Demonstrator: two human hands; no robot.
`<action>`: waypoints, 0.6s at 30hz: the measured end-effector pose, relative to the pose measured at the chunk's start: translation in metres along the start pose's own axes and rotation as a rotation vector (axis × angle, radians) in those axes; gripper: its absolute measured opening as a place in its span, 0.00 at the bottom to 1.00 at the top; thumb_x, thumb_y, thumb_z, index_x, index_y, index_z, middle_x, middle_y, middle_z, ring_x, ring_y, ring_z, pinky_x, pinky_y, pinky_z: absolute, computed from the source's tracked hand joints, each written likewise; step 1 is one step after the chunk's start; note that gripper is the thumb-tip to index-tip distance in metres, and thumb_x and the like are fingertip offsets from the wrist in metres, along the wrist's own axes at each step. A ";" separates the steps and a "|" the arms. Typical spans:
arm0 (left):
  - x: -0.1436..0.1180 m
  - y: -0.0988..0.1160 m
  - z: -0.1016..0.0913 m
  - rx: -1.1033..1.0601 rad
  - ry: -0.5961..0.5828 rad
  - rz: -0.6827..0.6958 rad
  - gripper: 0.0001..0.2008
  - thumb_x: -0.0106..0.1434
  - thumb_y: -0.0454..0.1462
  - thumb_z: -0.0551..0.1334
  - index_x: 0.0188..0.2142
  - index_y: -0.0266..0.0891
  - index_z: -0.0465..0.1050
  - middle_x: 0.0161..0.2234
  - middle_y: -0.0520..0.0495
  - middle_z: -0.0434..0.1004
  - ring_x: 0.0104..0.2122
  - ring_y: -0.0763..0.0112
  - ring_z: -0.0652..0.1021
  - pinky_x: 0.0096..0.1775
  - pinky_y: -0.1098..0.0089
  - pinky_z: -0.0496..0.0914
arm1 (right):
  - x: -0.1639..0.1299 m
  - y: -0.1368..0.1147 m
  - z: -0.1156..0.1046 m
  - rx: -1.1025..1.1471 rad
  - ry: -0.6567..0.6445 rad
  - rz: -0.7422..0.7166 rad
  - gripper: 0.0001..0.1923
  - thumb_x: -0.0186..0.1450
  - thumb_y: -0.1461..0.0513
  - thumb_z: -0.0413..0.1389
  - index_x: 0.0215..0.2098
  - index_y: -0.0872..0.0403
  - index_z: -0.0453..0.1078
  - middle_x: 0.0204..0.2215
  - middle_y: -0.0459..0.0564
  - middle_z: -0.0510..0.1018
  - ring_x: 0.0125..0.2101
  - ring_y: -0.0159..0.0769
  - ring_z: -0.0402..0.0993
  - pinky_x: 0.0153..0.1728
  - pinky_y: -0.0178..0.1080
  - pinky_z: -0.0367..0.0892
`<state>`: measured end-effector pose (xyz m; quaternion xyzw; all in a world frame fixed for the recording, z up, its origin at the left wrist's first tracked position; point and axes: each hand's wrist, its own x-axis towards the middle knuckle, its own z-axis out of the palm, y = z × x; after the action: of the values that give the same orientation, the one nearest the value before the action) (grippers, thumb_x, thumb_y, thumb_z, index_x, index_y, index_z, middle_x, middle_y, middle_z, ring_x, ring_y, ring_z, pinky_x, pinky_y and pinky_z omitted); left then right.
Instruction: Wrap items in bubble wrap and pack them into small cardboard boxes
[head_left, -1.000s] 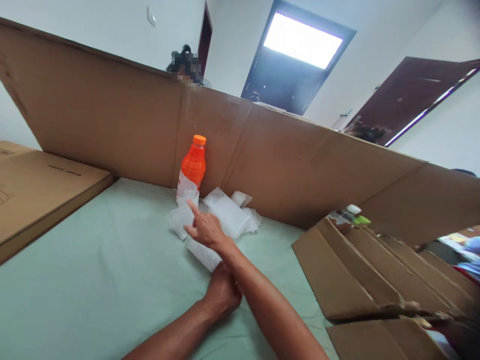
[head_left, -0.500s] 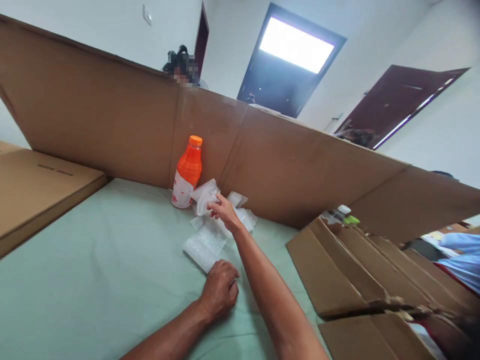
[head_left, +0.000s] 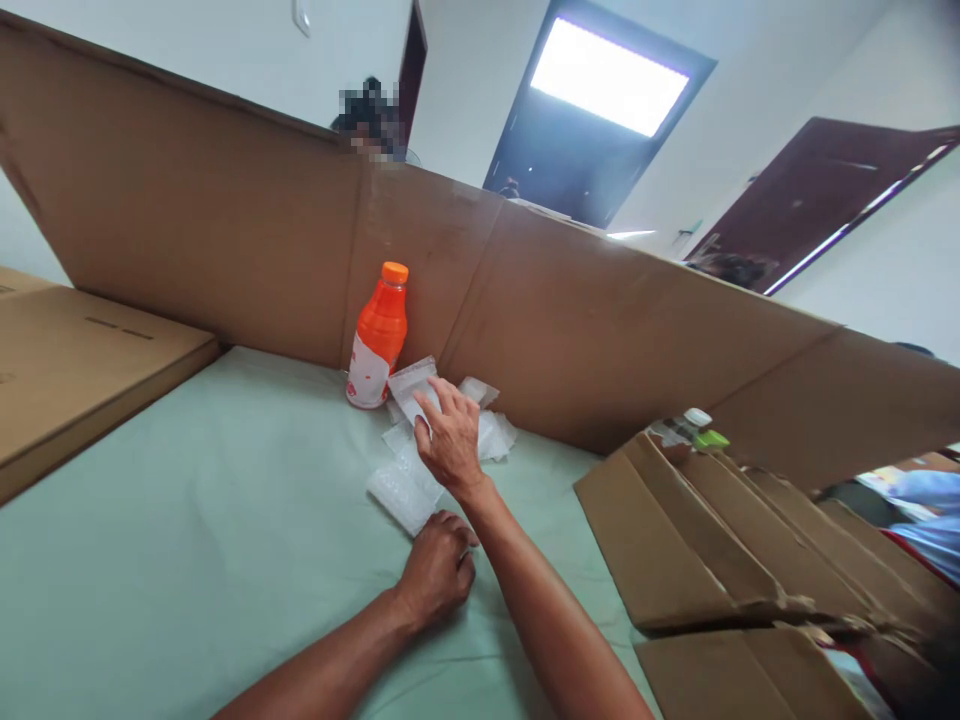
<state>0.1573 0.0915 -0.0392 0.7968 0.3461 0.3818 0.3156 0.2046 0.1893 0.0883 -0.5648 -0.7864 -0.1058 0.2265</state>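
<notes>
Several pieces of clear bubble wrap point(head_left: 403, 485) lie in a small heap on the pale green table cover point(head_left: 187, 520), just in front of an orange bottle point(head_left: 379, 335) with an orange cap. My right hand point(head_left: 450, 440) lies flat on the heap, fingers spread, pressing on the upper pieces beside the bottle. My left hand point(head_left: 436, 570) rests as a loose fist on the cover, its knuckles at the near corner of the lowest bubble wrap piece.
A tall folded cardboard wall point(head_left: 600, 330) runs behind the bottle. A flat cardboard box point(head_left: 82, 360) lies at the left. Creased cardboard sheets point(head_left: 720, 540) lie at the right, with a white-capped bottle point(head_left: 686, 425) behind them. A person's head shows above the wall.
My right hand lifted a bubble wrap piece near the bottle half a second ago; it now lies flat, pressing on the heap. My left hand has stayed a fist at the heap's near edge.
</notes>
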 end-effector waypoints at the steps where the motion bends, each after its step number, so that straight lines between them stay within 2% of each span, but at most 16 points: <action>1: 0.000 0.001 -0.001 0.002 0.001 -0.001 0.14 0.52 0.28 0.59 0.37 0.37 0.77 0.39 0.40 0.79 0.44 0.56 0.76 0.49 0.57 0.69 | 0.002 0.003 0.003 0.000 -0.101 0.018 0.19 0.69 0.65 0.53 0.57 0.53 0.73 0.63 0.58 0.70 0.64 0.50 0.61 0.61 0.53 0.54; 3: -0.001 0.002 -0.003 0.005 0.008 -0.013 0.14 0.52 0.28 0.58 0.37 0.36 0.77 0.38 0.40 0.79 0.43 0.56 0.76 0.49 0.57 0.70 | 0.002 0.014 0.007 0.014 -0.241 0.053 0.16 0.69 0.64 0.55 0.54 0.55 0.75 0.57 0.59 0.76 0.58 0.50 0.69 0.56 0.51 0.60; 7: -0.002 0.003 -0.002 -0.007 0.003 -0.035 0.13 0.53 0.29 0.58 0.37 0.37 0.78 0.38 0.40 0.80 0.44 0.56 0.76 0.50 0.57 0.70 | -0.022 0.027 -0.006 0.037 -0.269 0.075 0.16 0.70 0.63 0.56 0.56 0.54 0.73 0.56 0.57 0.77 0.56 0.46 0.71 0.56 0.47 0.61; 9: -0.002 0.001 0.001 -0.011 0.002 -0.050 0.15 0.53 0.29 0.59 0.39 0.38 0.78 0.41 0.41 0.81 0.47 0.55 0.76 0.54 0.55 0.69 | -0.043 0.020 -0.017 0.069 -0.305 0.052 0.17 0.71 0.58 0.57 0.57 0.52 0.72 0.55 0.54 0.78 0.54 0.42 0.73 0.56 0.44 0.60; 13: -0.002 -0.002 0.008 0.005 0.007 -0.094 0.21 0.54 0.29 0.57 0.48 0.39 0.75 0.47 0.40 0.80 0.53 0.51 0.74 0.58 0.50 0.66 | -0.070 -0.005 -0.022 0.065 -0.607 -0.022 0.30 0.62 0.51 0.66 0.59 0.52 0.70 0.52 0.55 0.79 0.51 0.45 0.76 0.52 0.43 0.63; 15: -0.003 -0.002 0.009 0.013 0.000 -0.095 0.20 0.54 0.30 0.57 0.47 0.38 0.75 0.46 0.38 0.80 0.52 0.49 0.75 0.57 0.48 0.67 | -0.067 -0.013 -0.016 0.019 -0.684 0.006 0.25 0.62 0.54 0.66 0.55 0.54 0.73 0.47 0.56 0.82 0.47 0.47 0.78 0.46 0.42 0.65; 18: -0.003 0.000 0.004 0.009 -0.006 -0.072 0.17 0.52 0.31 0.58 0.42 0.37 0.76 0.45 0.36 0.80 0.49 0.46 0.76 0.55 0.47 0.68 | -0.047 -0.017 -0.005 -0.029 -0.637 0.083 0.11 0.67 0.61 0.59 0.47 0.56 0.76 0.42 0.58 0.83 0.44 0.47 0.79 0.41 0.40 0.66</action>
<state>0.1597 0.0881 -0.0425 0.7865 0.3751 0.3663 0.3264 0.2018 0.1414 0.0721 -0.6045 -0.7923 0.0744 -0.0350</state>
